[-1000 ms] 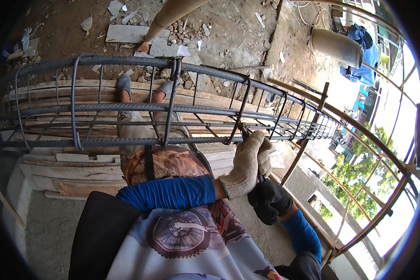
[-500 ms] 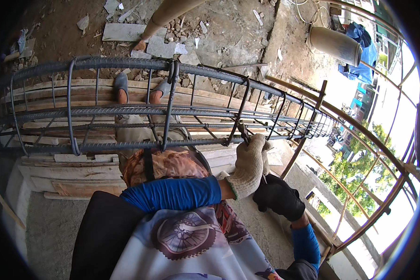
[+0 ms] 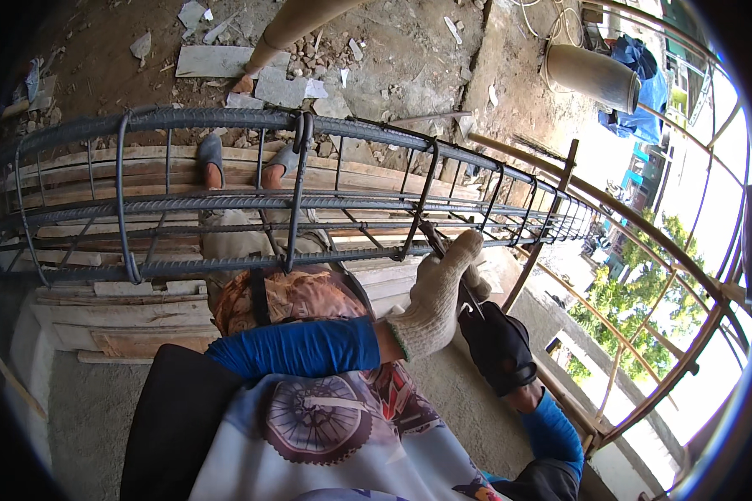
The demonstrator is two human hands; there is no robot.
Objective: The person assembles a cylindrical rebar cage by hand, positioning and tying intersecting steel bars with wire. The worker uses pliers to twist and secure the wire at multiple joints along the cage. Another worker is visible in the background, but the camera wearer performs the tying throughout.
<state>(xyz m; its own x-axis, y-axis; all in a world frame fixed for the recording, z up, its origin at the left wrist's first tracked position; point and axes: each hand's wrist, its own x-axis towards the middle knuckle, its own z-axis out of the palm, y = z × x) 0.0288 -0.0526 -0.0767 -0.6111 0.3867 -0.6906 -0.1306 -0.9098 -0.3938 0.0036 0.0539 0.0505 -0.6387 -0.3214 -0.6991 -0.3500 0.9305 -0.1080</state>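
Note:
My left hand, in a cream knit glove, is closed round a dark, slender metal thing. Its tip reaches the near lower bar of a rebar cage; whether it is a tool or bundled wire I cannot tell. Just below and right, my right hand wears a black glove and has its fingers curled. A thin, shiny metal strand shows between the two hands; what the right fingers grip is hidden. Square stirrups ring the cage's long ribbed bars, which run across in front of me.
Wooden planks lie beneath the cage, and a wooden upright crosses its right part. Bamboo poles frame the right side. Beyond the cage are rubble, a thick post, a barrel and a blue tarp.
My left hand has tilted, its thumb now raised toward the bar. The right hand has shifted slightly right, and more of the metal strand between the hands shows.

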